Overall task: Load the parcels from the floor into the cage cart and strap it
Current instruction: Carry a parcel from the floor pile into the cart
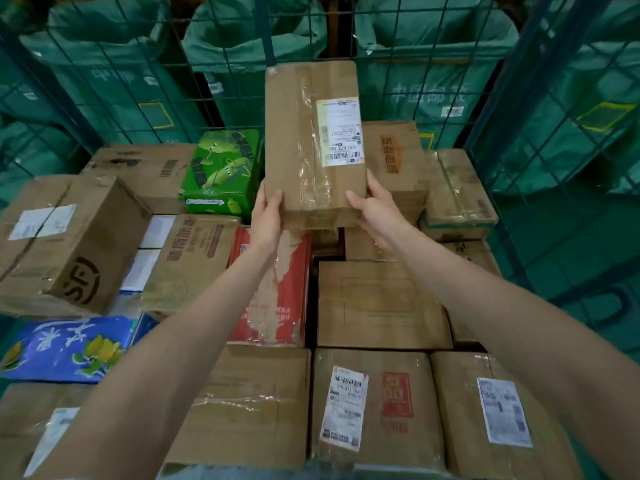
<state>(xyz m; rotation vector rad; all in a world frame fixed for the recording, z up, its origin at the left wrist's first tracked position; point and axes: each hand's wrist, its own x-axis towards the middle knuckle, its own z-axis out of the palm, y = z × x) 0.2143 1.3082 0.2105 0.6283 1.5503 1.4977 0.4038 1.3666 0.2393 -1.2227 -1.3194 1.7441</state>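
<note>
Head view: wire mesh walls of the cage cart (pixel 221 74) enclose a packed layer of parcels, and green mail sacks (pixel 433 81) hang beyond the mesh on the far side and to the right. We see the parcel layer filling the cart floor from the near edge to the back wall. It includes a green printed box (pixel 221 171) at the rear, a red box (pixel 273 289) in the middle, a blue box (pixel 69 348) at the left, and plain cartons with white labels nearest us.

We hold a brown taped carton (pixel 311 143) above this layer, near the back centre, its labelled face toward the camera. Our left hand (pixel 266 216) grips its lower left corner with thumb on the front face. Our right hand (pixel 377 209) grips the lower right corner likewise. Both arms reach forward over the stacked parcels.
</note>
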